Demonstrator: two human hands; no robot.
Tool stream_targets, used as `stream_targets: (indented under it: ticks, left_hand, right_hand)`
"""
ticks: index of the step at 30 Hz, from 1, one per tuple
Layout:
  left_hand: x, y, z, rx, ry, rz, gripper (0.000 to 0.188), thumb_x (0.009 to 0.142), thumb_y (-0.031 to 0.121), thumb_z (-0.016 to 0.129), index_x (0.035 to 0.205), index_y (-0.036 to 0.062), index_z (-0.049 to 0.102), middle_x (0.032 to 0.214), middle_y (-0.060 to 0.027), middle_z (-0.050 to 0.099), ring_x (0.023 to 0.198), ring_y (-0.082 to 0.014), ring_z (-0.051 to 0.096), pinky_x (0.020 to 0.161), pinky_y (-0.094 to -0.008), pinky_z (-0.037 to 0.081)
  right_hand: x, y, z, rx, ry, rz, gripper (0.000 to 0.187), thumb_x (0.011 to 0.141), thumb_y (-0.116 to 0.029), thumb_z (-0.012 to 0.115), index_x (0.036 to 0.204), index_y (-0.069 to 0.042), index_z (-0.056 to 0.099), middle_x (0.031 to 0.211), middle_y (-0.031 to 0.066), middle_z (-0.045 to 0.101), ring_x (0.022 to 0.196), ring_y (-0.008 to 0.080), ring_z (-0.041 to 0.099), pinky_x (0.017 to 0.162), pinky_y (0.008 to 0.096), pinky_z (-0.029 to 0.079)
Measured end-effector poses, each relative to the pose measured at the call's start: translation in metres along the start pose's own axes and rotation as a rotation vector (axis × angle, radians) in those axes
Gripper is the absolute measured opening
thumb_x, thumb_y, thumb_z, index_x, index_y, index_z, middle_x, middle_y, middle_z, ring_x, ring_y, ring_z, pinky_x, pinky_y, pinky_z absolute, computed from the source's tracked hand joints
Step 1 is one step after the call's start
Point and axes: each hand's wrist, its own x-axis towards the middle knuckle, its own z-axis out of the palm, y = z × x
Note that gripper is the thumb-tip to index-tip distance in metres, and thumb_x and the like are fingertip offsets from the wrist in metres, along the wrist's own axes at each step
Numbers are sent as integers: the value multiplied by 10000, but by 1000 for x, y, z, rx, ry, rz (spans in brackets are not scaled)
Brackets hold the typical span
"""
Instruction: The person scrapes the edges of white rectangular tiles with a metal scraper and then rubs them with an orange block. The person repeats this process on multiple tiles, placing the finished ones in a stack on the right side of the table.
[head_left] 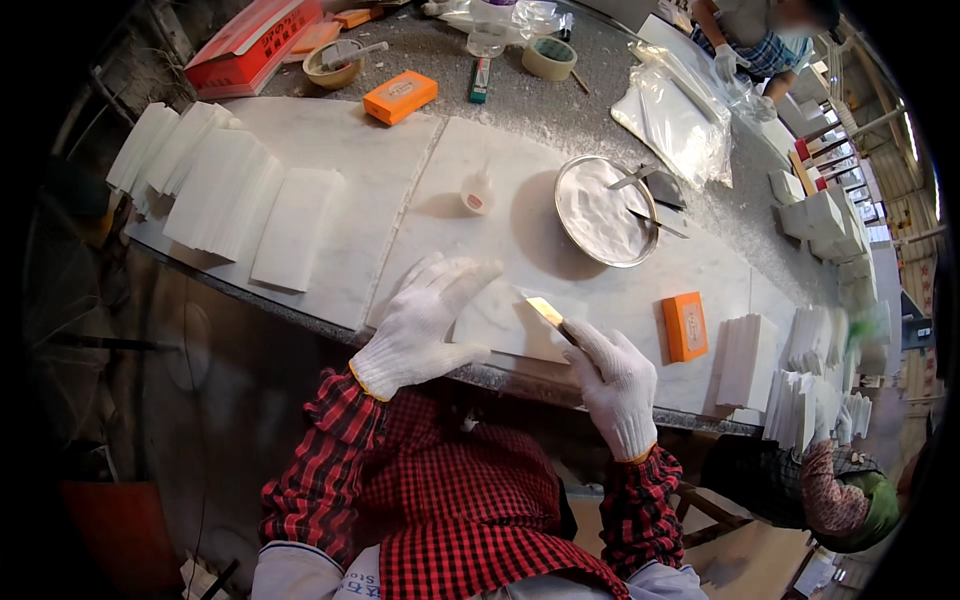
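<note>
A flat white stone tile (505,322) lies on the marble tabletop in front of me. My left hand (420,322), in a white knit glove, rests at the tile's left side with thumb and fingers spread. In my gloved right hand (615,385) is a putty knife (546,311), its shiny blade pointing up and left over the tile. Beyond the tile stands a round metal bowl (598,222) of white paste or powder, with flat tools stuck in it. A small white bottle (477,192) stands to the bowl's left.
White tiles (225,195) stand in rows at the left; more tile stacks (748,360) are at the right. Orange boxes (684,327) (400,97), a tape roll (549,58), plastic bags (678,120) and a red carton (250,50) lie around. Other people work at far right and near right.
</note>
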Motion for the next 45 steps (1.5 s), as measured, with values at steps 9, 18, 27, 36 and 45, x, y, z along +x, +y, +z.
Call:
stream_targets:
  ticks: [9,18,27,36,45]
  left_hand:
    - [0,-6,4,-43,27,17,937,672,287,916,1513,124,536,1415,-156,618,1384,-374,529,1244,-540,347]
    - [6,1,-8,-340,132,-161,883,753,167,909,1540,73,520,1440,-140,634,1330,-275,605,1154,-443,477]
    - [59,-19,-32,-294,231,-467,865,857,102,805,1626,62,411,1171,-141,715,886,-145,679,780,-289,564]
    - [95,-40,-38,-266,54,-424,828,847,152,786,1606,95,460,987,-83,736,801,-110,668,741,-272,554]
    - [101,-54,-28,-391,30,-400,460,940,182,753,1372,57,655,1082,-58,758,916,-109,682,854,-272,551]
  right_hand:
    - [8,-2,14,-164,-25,-120,321,892,-96,778,1212,-124,777,795,101,639,711,284,643,655,393,509]
    - [-5,19,-4,-68,-41,-109,404,820,-19,775,1201,-155,783,737,73,589,673,256,609,615,383,499]
    - [15,17,11,-19,-6,-173,354,856,-62,799,1203,-133,790,794,83,646,721,266,641,659,381,518]
    - [14,9,4,-288,-130,-180,365,850,-88,789,1207,-163,763,810,59,628,731,257,643,645,385,518]
    - [5,25,-7,-37,-60,-144,339,847,-84,817,1181,-140,790,797,75,650,714,260,647,642,385,518]
